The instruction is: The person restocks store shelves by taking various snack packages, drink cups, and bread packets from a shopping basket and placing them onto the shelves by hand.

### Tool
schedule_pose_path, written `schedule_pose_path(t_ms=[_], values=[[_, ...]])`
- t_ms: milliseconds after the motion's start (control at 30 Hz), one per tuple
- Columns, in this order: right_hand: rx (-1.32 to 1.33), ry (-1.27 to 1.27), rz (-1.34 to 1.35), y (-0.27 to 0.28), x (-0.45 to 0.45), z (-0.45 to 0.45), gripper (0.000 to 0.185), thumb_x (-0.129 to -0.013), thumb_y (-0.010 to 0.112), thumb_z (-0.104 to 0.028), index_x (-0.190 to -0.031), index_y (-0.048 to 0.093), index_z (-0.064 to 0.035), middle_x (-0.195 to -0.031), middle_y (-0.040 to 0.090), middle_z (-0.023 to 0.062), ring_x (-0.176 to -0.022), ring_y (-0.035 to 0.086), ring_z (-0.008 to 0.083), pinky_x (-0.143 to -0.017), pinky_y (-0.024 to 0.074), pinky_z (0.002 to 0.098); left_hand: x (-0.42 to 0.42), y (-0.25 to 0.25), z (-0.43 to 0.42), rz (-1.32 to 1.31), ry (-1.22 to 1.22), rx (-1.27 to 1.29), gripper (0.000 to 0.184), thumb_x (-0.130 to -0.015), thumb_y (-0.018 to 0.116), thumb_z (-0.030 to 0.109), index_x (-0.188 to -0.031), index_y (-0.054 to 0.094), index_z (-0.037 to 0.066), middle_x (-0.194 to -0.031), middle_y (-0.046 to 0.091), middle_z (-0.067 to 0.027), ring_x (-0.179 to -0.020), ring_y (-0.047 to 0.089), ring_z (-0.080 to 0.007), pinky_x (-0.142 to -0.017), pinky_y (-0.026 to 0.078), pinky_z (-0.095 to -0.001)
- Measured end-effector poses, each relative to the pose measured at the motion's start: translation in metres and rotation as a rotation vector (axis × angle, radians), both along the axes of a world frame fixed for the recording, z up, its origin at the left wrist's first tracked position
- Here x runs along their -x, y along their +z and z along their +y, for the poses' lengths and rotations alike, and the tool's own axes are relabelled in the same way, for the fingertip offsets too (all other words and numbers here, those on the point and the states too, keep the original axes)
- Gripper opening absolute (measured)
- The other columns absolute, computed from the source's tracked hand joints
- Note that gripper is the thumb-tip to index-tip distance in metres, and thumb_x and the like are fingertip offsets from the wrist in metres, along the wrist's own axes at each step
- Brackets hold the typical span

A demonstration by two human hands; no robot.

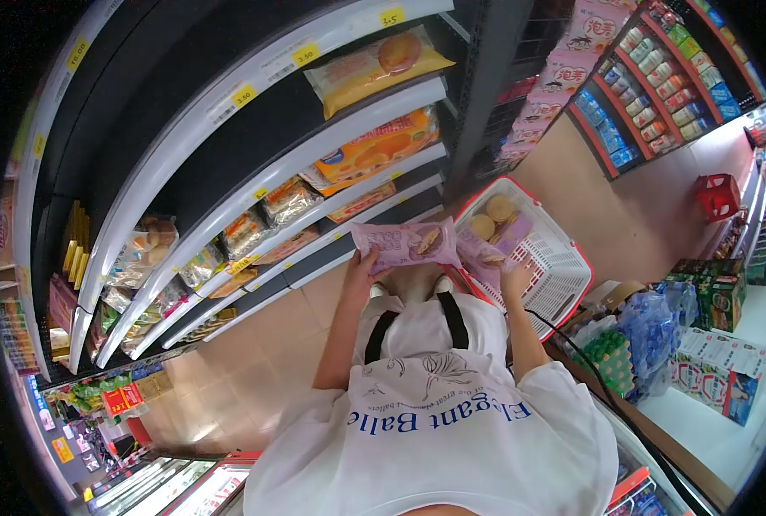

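My left hand [365,262] is closed around the end of a pink-purple packet of bread [409,244], held flat in front of my body with its printed side up. Closed at the near edge of a second pink-purple packet [483,257], my right hand [515,280] is over the left side of a white shopping basket [563,273] with a red rim. The two packets meet or overlap near their ends. Inside the basket lies a clear packet of round pastries [491,217], partly covered by purple wrapping.
Curving along the left, shelves hold packaged bread [376,155] and smaller snack packs [290,200]. Pink cartons [563,77] are stacked behind the basket. To the right are plastic-wrapped bottles [654,331] and boxes [720,371]. A red basket [716,197] stands farther off on the floor.
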State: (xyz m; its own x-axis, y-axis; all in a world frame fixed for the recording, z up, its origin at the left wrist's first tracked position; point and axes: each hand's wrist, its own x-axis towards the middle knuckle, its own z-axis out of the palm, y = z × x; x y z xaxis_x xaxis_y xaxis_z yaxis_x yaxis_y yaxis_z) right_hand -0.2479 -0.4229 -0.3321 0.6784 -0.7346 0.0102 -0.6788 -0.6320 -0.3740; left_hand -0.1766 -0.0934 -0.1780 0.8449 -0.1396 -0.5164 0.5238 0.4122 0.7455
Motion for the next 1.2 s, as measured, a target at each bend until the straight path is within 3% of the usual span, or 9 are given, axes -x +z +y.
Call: schedule_pose_path(t_ms=[133,200,300,667,733,867,1000,1067,1200], values=[[-0.248,0.333,-0.292,0.035,-0.024,-0.010,0.072,-0.073,0.067,-0.036,-0.125,0.033,-0.0006,-0.123,0.042,0.0195,-0.105,0.048,0.0345,-0.089,0.0392,0.0401,0.001,0.006,-0.021,-0.006,-0.034,0.004,0.045,-0.083,0.057,0.021,-0.120,0.038,0.003,-0.114,0.050,-0.0102,-0.102,0.053,-0.0224,-0.083,0.050,-0.0378],[-2.047,0.030,-0.137,0.059,-0.036,-0.006,0.054,-0.080,0.062,-0.025,-0.121,0.037,-0.0020,-0.113,0.050,0.0150,-0.103,0.051,0.0270,-0.087,0.0409,0.0377,0.001,0.008,-0.036,0.008,-0.113,0.024,0.048,-0.083,0.057,0.022,-0.122,0.036,0.003,-0.115,0.049,-0.0106,-0.102,0.053,-0.0219,-0.082,0.049,-0.0365],[-1.980,0.383,-0.262,0.077,-0.040,0.023,0.047,-0.081,0.061,-0.022,-0.118,0.040,-0.0035,-0.107,0.054,0.0100,-0.100,0.052,0.0195,-0.085,0.0426,0.0332,0.001,-0.024,-0.053,0.058,-0.221,0.005,0.050,-0.083,0.058,0.023,-0.123,0.034,0.003,-0.116,0.049,-0.0106,-0.102,0.053,-0.0218,-0.083,0.048,-0.0349],[-1.643,0.135,-0.777,-0.022,-0.047,-0.090,0.033,-0.078,0.059,-0.014,-0.106,0.051,0.0029,-0.110,0.052,0.0122,-0.098,0.054,0.0227,-0.083,0.0454,0.0348,0.026,-0.055,-0.023,0.049,-0.163,0.033,0.058,-0.087,0.046,0.031,-0.136,0.022,0.012,-0.124,0.046,-0.0111,-0.109,0.049,-0.0219,-0.091,0.040,-0.0353],[-1.112,0.206,-0.793,-0.098,-0.035,-0.110,0.035,-0.077,0.061,-0.015,-0.103,0.051,0.0054,-0.107,0.052,0.0125,-0.096,0.054,0.0241,-0.082,0.0461,0.0335,0.032,-0.056,-0.014,0.170,-0.187,-0.066,0.053,-0.087,0.045,0.028,-0.134,0.027,0.012,-0.121,0.049,-0.0114,-0.107,0.050,-0.0216,-0.090,0.040,-0.0335],[-1.701,0.066,-0.409,-0.101,-0.037,-0.114,0.048,-0.076,0.063,-0.019,-0.114,0.041,0.0038,-0.109,0.050,0.0151,-0.100,0.052,0.0244,-0.080,0.0466,0.0350,0.042,-0.059,-0.003,0.187,-0.149,-0.042,0.048,-0.088,0.044,0.027,-0.131,0.031,0.011,-0.119,0.051,-0.0112,-0.105,0.052,-0.0218,-0.090,0.039,-0.0327],[-1.610,0.129,-0.376,-0.120,-0.053,-0.102,0.061,-0.076,0.065,-0.027,-0.120,0.035,0.0032,-0.110,0.049,0.0190,-0.100,0.051,0.0279,-0.083,0.0447,0.0386,0.043,-0.061,0.003,0.155,-0.129,-0.027,0.046,-0.088,0.042,0.027,-0.131,0.032,0.011,-0.118,0.052,-0.0113,-0.104,0.053,-0.0210,-0.089,0.040,-0.0315],[-0.437,-0.087,0.237,-0.117,-0.060,-0.092,0.068,-0.074,0.067,-0.034,-0.120,0.035,0.0042,-0.111,0.047,0.0229,-0.101,0.049,0.0332,-0.086,0.0415,0.0418,0.044,-0.065,0.004,0.159,-0.130,-0.035,0.046,-0.089,0.042,0.027,-0.130,0.032,0.010,-0.117,0.053,-0.0115,-0.104,0.053,-0.0206,-0.088,0.040,-0.0311],[-0.189,-0.231,0.307,-0.010,-0.071,-0.057,0.070,-0.073,0.067,-0.036,-0.120,0.035,0.0058,-0.113,0.045,0.0257,-0.105,0.045,0.0381,-0.088,0.0387,0.0435,0.046,-0.073,0.009,0.169,-0.136,-0.069,0.043,-0.089,0.042,0.028,-0.127,0.037,0.009,-0.113,0.055,-0.0108,-0.101,0.054,-0.0185,-0.084,0.041,-0.0296]])
